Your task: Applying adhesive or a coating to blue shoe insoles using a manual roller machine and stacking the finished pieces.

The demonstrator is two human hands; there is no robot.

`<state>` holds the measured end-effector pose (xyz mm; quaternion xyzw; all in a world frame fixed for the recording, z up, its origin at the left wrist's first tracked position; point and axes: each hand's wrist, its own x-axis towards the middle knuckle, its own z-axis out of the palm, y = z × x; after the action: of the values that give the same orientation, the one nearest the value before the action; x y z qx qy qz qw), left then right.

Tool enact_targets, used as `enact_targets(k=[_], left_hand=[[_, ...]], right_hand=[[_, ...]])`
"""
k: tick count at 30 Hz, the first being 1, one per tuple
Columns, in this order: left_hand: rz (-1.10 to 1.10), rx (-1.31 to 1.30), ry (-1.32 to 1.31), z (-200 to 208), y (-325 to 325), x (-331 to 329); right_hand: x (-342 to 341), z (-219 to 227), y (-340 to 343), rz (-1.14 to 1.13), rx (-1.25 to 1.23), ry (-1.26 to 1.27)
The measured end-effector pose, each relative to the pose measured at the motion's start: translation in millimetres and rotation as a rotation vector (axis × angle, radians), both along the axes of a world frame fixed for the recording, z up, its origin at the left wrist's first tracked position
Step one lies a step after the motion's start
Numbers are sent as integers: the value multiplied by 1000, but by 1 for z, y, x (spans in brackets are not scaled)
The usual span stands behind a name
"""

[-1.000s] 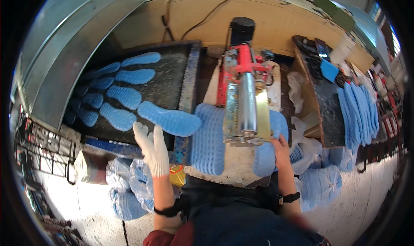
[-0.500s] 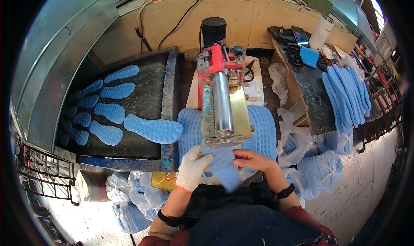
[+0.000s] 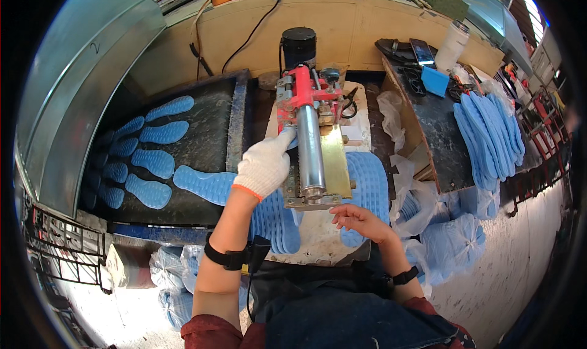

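My left hand (image 3: pixel 266 162), in a white knit glove, reaches to the left side of a red press with a steel cylinder (image 3: pixel 310 156). Its fingers close on what looks like the edge of a blue shoe sole (image 3: pixel 293 142), mostly hidden by the glove and the machine. Bare and holding nothing, my right hand (image 3: pixel 362 222) hovers at the front right of the press, fingers loosely apart. Blue textured soles are stacked on both sides of the press, a left stack (image 3: pixel 275 230) below my left forearm and a right stack (image 3: pixel 370 184) beside my right hand.
On the left, a dark conveyor belt (image 3: pixel 208 135) carries several blue soles (image 3: pixel 153 162). To the right, a bench (image 3: pixel 449 165) holds more soles (image 3: pixel 486 135), a bottle (image 3: pixel 452 46), a phone (image 3: pixel 422 52) and a blue box (image 3: pixel 435 80). Bagged soles (image 3: pixel 452 239) lie beneath.
My left hand has moved from the front of the press up along its left side. The sole both hands held in front is gone from there, and my right hand has let go.
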<state>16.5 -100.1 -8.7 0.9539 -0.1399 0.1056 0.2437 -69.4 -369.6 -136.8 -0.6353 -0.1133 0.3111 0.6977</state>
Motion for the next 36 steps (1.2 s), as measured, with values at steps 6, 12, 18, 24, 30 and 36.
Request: enact_targets(k=[6,12,18,24,30,36], left_hand=[[-60,185,69,14,-9,-8],[-142,180,-1,22,-5,-44],[-152,153,201,34,5,-77],[-228,-836,429,-3,55,-95],[-82,-1382,471,-1,38,-132],[-227,-1293,381,8,30,-130]], right_hand=[[3,-2,-6,-24,-5,16],[3,4,3,-38,-5,0],[2,8,3,-45,-35,-27],[-8,39,8,148,-85,-114],[-24,91,51,382,20,-495],[-32,93,21,56,214,-204]])
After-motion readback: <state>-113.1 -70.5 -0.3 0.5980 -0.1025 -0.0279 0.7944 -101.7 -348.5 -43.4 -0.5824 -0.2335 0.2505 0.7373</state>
